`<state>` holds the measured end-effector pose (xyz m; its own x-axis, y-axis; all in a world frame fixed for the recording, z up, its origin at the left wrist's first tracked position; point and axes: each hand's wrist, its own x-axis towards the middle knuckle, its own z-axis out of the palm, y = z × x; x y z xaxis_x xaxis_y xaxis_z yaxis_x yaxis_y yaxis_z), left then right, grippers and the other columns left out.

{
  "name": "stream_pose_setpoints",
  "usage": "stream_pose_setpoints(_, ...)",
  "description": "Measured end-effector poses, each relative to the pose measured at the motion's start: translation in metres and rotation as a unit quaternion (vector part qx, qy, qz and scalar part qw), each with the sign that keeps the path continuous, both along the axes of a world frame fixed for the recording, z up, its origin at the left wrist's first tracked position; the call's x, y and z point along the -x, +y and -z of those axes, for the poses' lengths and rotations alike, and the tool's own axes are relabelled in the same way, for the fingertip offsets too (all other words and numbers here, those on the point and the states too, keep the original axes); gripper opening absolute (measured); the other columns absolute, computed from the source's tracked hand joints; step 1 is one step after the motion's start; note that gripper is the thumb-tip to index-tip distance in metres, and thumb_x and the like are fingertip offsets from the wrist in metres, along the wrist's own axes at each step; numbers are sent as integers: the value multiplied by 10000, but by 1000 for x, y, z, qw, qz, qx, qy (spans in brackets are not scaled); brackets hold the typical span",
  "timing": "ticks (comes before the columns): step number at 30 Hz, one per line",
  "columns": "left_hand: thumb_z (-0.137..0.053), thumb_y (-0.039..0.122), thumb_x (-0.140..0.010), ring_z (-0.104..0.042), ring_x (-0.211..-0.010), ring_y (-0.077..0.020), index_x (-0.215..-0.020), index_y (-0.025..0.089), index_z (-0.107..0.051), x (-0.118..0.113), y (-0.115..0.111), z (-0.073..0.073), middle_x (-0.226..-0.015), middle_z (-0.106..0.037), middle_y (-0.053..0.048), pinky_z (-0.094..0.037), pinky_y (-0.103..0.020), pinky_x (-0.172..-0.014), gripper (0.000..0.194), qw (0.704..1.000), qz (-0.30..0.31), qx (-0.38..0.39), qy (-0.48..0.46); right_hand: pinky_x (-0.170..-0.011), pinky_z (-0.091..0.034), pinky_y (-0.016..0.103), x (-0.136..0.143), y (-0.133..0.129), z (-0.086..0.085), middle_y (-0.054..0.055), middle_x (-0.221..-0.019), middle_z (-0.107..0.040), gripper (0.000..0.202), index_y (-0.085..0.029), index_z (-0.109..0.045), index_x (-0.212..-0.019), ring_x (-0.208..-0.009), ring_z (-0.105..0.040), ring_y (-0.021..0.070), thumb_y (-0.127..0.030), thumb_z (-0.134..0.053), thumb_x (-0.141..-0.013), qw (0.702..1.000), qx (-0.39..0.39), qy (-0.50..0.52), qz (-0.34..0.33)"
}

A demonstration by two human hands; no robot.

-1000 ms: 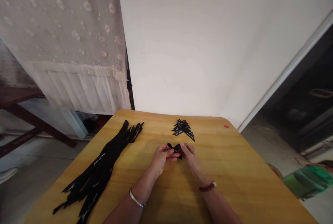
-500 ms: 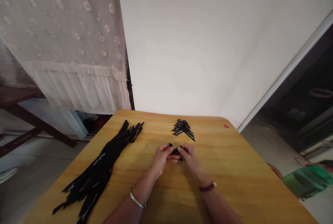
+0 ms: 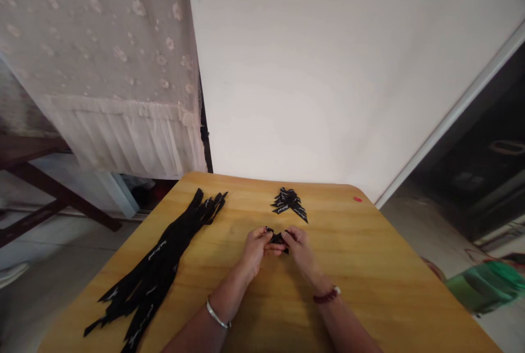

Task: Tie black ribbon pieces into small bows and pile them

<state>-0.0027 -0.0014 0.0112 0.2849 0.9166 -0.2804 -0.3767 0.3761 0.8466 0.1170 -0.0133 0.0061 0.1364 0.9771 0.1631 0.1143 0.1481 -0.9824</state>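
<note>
A: So how far along is this? Anyone able to tell?

B: Partway, I'd say. The small heap [image 3: 287,200] of black ribbon pieces near the far edge of the worktop [image 3: 369,265] looks like the finished stuff. The long bundle [image 3: 164,249] over on the left seems untouched, so most of it's left, imo.

A: And the piece in the middle?

B: That black ribbon [image 3: 278,238] is between the hands, just this side of the heap. Left hand [image 3: 252,248] has its fingers closed on one end, right hand [image 3: 301,246] has its fingers pinching the other. Kinda looks half shaped to me.

A: Knotted or just folded?

B: Can't tell, the fingertips cover too much. Can't count the heap either, the pieces overlap. White lettering's too small to read, both forearms run out of frame, and no clue what the little red bit [image 3: 357,199] is.
</note>
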Motion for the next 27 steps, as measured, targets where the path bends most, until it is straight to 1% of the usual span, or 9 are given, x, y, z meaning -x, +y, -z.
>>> stream_pose_setpoints(4, -575, 269, -684, -633, -532, -178, -719, 132, -461, 1, -1, -1, -628, -638, -58, -482, -222, -453, 181, 1000, 9, 5, -11, -432, -270, 217, -1, 1, 0, -63, -455, -378, 263, -187, -419, -499, -442, -349, 91, -339, -538, -678, 1000, 3, 14, -2)
stream_pose_setpoints(6, -602, 294, -657, -635, -543, -187, -715, 136, -462, 2, -2, -1, -652, -639, -60, -482, -233, -449, 219, 999, 28, 5, -19, -428, -274, 214, -1, 0, -1, -64, -448, -378, 267, -185, -423, -497, -436, -350, 88, -341, -556, -669, 1000, 10, 29, 2)
stream_pose_setpoints(8, -633, 278, -620, -634, -545, -193, -701, 141, -463, 2, -2, -2, -641, -633, -47, -476, -230, -434, 233, 998, 55, -2, -21, -434, -289, 212, -2, -1, -4, -63, -450, -387, 275, -182, -432, -498, -441, -365, 88, -353, -579, -655, 999, 16, 49, 14)
stream_pose_setpoints(11, -646, 249, -589, -623, -497, -179, -687, 145, -464, 3, -3, -2, -607, -618, -25, -453, -211, -391, 231, 998, 65, -10, -8, -473, -341, 217, -2, -5, -8, -32, -519, -477, 273, -173, -487, -554, -500, -445, 108, -408, -570, -667, 995, 36, 90, 25)
stream_pose_setpoints(13, -644, 259, -581, -607, -450, -161, -675, 149, -458, 3, -3, -2, -606, -614, -16, -435, -201, -362, 236, 999, 47, -11, 4, -496, -362, 224, -2, -7, -11, -9, -567, -527, 285, -167, -525, -596, -542, -484, 125, -440, -558, -674, 993, 48, 104, 13)
stream_pose_setpoints(16, -649, 277, -562, -582, -399, -140, -666, 152, -452, 3, -2, -3, -606, -610, -9, -411, -189, -326, 255, 999, 29, -13, 19, -529, -372, 235, 0, -8, -13, -1, -567, -549, 269, -155, -563, -622, -557, -494, 132, -420, -604, -638, 994, 51, 97, -28)
stream_pose_setpoints(19, -642, 294, -561, -546, -345, -119, -674, 151, -456, 3, -2, -4, -609, -619, -12, -392, -188, -298, 260, 998, 34, -26, 37, -549, -370, 237, 1, -7, -13, -14, -554, -543, 221, -151, -570, -626, -548, -484, 123, -362, -635, -614, 992, 47, 106, -57)
stream_pose_setpoints(22, -619, 303, -581, -481, -277, -85, -680, 144, -476, 3, -4, -5, -614, -630, -20, -360, -185, -266, 235, 996, 47, -47, 62, -524, -349, 224, 2, -6, -12, -40, -487, -498, 197, -156, -539, -568, -497, -454, 102, -322, -619, -635, 991, 37, 110, -68)
stream_pose_setpoints(27, -601, 316, -598, -401, -236, -46, -671, 130, -520, 3, -3, -3, -619, -632, -29, -283, -169, -229, 216, 992, 60, -77, 84, -505, -346, 229, 1, -5, -11, -41, -450, -490, 219, -156, -539, -550, -466, -448, 103, -342, -602, -647, 992, 32, 97, -78)
